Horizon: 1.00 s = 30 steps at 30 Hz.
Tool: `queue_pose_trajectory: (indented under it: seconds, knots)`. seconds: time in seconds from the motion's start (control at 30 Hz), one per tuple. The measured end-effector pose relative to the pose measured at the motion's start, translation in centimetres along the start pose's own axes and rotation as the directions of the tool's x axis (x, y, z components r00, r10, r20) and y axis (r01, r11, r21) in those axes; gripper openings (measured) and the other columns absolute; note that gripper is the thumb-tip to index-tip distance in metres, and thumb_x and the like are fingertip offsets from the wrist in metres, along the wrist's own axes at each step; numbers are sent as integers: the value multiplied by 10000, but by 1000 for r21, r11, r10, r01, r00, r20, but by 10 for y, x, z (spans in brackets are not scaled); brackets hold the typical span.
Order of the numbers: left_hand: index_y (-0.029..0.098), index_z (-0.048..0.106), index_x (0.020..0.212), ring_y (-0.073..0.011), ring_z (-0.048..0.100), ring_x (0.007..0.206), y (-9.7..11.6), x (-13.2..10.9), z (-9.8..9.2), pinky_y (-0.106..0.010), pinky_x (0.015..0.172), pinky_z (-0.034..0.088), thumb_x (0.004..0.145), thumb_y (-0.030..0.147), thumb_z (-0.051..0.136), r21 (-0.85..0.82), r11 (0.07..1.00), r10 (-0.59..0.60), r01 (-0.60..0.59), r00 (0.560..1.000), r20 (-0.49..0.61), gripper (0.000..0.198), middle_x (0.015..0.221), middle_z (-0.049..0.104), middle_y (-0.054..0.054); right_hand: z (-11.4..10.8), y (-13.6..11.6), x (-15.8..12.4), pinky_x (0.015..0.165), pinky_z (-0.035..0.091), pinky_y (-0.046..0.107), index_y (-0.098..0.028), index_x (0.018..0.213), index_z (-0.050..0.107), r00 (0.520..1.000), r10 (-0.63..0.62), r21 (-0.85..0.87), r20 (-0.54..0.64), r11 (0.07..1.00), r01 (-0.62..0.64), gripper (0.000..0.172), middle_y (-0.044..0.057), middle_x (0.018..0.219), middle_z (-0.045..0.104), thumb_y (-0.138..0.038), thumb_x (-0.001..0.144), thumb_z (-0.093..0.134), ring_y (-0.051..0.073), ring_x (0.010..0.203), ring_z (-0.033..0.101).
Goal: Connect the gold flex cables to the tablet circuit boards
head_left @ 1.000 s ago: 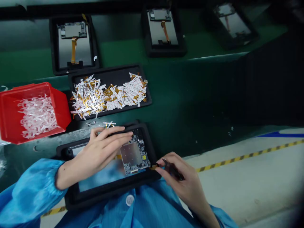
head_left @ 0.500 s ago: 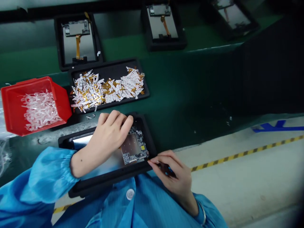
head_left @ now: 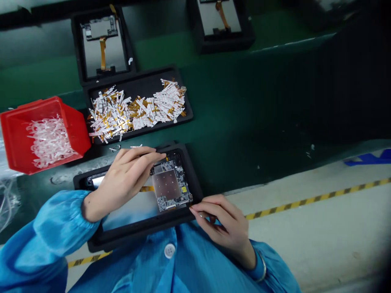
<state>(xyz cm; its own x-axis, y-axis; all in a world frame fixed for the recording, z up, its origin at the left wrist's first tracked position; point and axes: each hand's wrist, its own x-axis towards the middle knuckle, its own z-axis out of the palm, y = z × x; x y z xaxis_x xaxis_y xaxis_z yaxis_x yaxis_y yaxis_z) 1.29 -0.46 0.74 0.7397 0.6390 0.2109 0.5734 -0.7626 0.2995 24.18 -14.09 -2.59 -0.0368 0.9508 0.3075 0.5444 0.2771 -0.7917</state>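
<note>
My left hand [head_left: 126, 179] lies over the upper left of a black tray [head_left: 143, 234], its fingertips reaching the top edge of a circuit board [head_left: 170, 185] with a square metal shield. An orange flex cable [head_left: 146, 189] shows just below that hand, on a display panel [head_left: 128, 211]. My right hand [head_left: 222, 221] sits at the tray's lower right corner, close to the board. Its fingers are closed on a slim dark tool [head_left: 205, 215], mostly hidden by them.
A black tray [head_left: 186, 116] heaped with white and gold strips sits beyond my hands. A red bin [head_left: 75, 132] holds white film scraps. More trayed panels [head_left: 102, 44] stand on the green belt [head_left: 235, 93]. Striped floor tape [head_left: 305, 202] runs right.
My left hand has drawn back and its fingers have straightened, showing more of the board and the orange cable. The dark tool is less visible in my right hand, and the view has shifted slightly.
</note>
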Motion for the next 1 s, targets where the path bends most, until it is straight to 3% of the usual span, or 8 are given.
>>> queue_pose_trajectory:
  seconds: [0.17,0.37,0.53,0.67,0.83,1.0]
  knots:
    - [91,560,1220,-208,641,1145,5,6,2,-357,871,412,947,23,518,154,974,160,-164,986,37,285,1146,735,-82,3,2,-2,568,516,186,-182,947,676,999,-44,-67,-31,997,42,137,3,828,694,-77,865,648,76,659,643]
    - [14,563,1223,-215,662,1099,12,8,4,-365,849,398,950,43,534,268,945,184,-188,982,41,276,1123,740,-115,4,5,2,585,507,205,-168,887,694,969,-240,-222,-59,950,221,64,-8,739,694,-116,888,657,77,615,611]
    - [111,575,1226,-209,644,1124,5,8,-4,-381,882,379,976,66,468,109,988,103,-107,994,43,276,1202,703,-105,-1,6,9,514,467,214,-128,858,717,931,-365,-250,5,901,354,86,18,701,690,-130,907,646,79,563,563]
    - [154,566,1195,-232,577,1139,19,5,-11,-385,870,360,979,131,520,-52,997,58,-55,997,53,222,1165,681,-77,-3,5,6,545,483,215,-122,879,716,924,-382,-279,7,887,369,50,16,715,688,-101,882,671,78,587,568]
    - [153,536,967,-243,487,905,45,4,4,-365,745,348,948,280,589,-202,975,143,-92,957,254,138,1006,591,-84,-5,5,1,554,479,248,-97,950,717,911,-406,-314,76,857,408,99,35,773,698,-80,865,669,104,627,571]
    - [176,478,879,-213,427,851,47,13,16,-343,702,301,954,224,521,-324,946,98,14,940,326,98,955,527,-54,-10,5,3,561,479,264,-57,978,694,890,-432,-305,150,836,457,120,65,797,693,-73,875,634,130,667,580]
